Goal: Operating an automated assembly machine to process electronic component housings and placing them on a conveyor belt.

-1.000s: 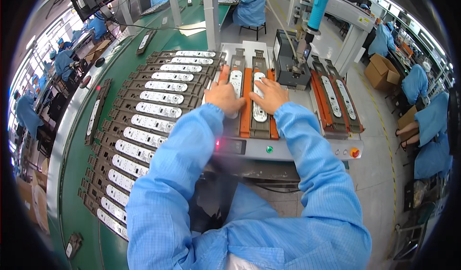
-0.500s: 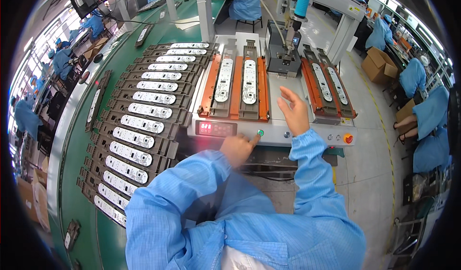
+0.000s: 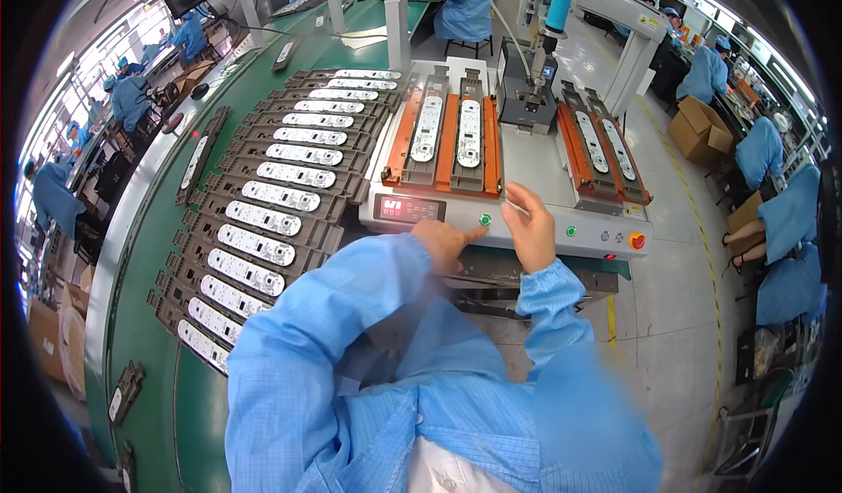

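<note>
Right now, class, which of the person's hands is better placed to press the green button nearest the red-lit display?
Probably the left hand: its index finger extends to the green button, though contact is unclear. The right hand is beside the button, fingers pointing past it.

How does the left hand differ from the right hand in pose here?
The left hand reaches sideways, its index fingertip at the left green button; the right hand appears between that button and the right green button.
The left hand is pointing, its other fingers curled; the right hand's fingers point upward.
Both hands are bare, with no visible object held.
</note>
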`<act>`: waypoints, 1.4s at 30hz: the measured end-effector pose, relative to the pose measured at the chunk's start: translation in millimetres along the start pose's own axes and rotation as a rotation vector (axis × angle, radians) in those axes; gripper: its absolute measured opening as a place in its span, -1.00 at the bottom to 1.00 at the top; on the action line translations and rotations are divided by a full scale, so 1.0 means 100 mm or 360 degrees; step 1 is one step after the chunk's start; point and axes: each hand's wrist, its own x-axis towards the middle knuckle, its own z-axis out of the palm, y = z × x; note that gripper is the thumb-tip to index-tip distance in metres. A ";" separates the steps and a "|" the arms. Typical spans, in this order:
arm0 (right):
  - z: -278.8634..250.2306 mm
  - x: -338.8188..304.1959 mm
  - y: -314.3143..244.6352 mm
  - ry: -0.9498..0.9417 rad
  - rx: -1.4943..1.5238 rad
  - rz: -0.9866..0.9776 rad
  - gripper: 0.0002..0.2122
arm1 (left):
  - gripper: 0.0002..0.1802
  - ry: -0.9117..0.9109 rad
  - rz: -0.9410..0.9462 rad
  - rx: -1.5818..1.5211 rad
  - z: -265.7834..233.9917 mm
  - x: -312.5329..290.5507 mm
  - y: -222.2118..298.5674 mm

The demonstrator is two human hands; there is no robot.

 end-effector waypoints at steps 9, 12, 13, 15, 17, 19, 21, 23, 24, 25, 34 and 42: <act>0.05 0.04 -0.29 -0.0030 -0.0173 -0.0126 -0.70 | -0.43 0.1120 -0.0623 -0.0211 -0.27 -0.94 -1.56; 0.21 0.26 -0.45 -0.0169 -0.0335 -0.0354 -0.69 | -0.40 0.1227 -0.0696 0.0073 -0.06 -1.22 -2.06; 0.25 0.39 -0.49 -0.0205 -0.0451 -0.0515 -0.68 | -0.35 0.1164 -0.0695 0.0127 -0.05 -1.27 -2.12; 0.34 0.63 -0.59 -0.0272 -0.0616 -0.0616 -0.67 | -0.32 0.0847 -0.0883 0.0048 0.12 -1.45 -2.14; 0.43 0.79 -0.71 -0.0433 -0.0753 -0.0699 -0.66 | -0.31 0.0724 -0.0970 -0.0169 0.19 -1.52 -2.02; 0.56 0.86 -0.77 -0.0587 -0.0642 -0.0679 -0.67 | -0.30 0.0685 -0.0999 -0.0146 0.15 -1.55 -1.88; 0.70 0.71 -0.74 -0.0886 -0.0406 -0.0729 -0.68 | -0.28 0.0635 -0.0988 -0.0157 0.21 -1.58 -1.78; 0.88 0.61 -0.81 -0.1227 -0.0133 -0.0698 -0.68 | -0.26 0.0576 -0.1010 -0.0146 0.14 -1.64 -1.77; 0.94 0.54 -0.86 -0.1402 0.0015 -0.0595 -0.69 | -0.25 0.0552 -0.1017 -0.0178 0.12 -1.65 -1.78; 1.01 0.39 -0.83 -0.1478 0.0114 -0.0598 -0.69 | -0.25 0.0541 -0.1014 -0.0195 0.17 -1.66 -1.77; 0.91 0.52 -0.79 -0.1755 0.0213 -0.0241 -0.63 | -0.27 0.0238 -0.1096 -0.0205 0.29 -1.95 -1.65; 0.88 0.49 -0.74 -0.1885 0.0474 0.0020 -0.59 | -0.27 0.0138 -0.1102 -0.0169 0.22 -2.13 -1.56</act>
